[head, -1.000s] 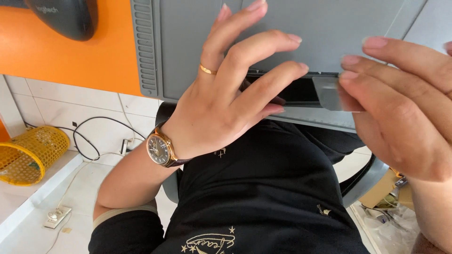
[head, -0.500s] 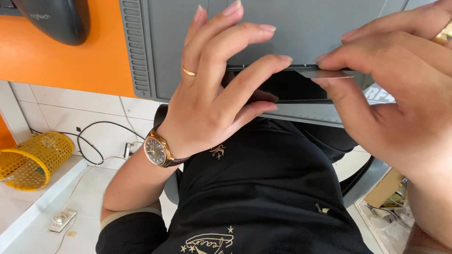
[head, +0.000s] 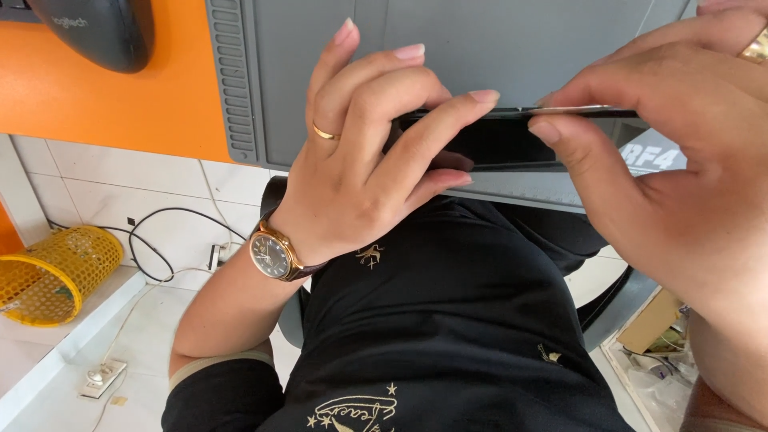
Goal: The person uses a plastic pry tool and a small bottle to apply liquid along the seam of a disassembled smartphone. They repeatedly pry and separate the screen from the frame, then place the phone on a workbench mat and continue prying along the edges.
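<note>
A thin black phone (head: 500,140) is held edge-on just above the near edge of a grey work mat (head: 480,40). My left hand (head: 368,160), with a gold ring and a gold wristwatch, grips its left end between thumb and fingers. My right hand (head: 672,160), also ringed, pinches the right end, with a thin silvery strip along the phone's top edge under its fingertips. Both hands are closed on the phone.
The mat lies on an orange desk (head: 104,104), with a black mouse (head: 104,28) at the top left. Below are my black shirt, a yellow mesh basket (head: 48,272), a black cable (head: 160,232) on white tiles, and a box of clutter (head: 664,352) at lower right.
The phone has tilted from lying flat to edge-on and risen slightly. My right hand has shifted left and up, closing more over its right end.
</note>
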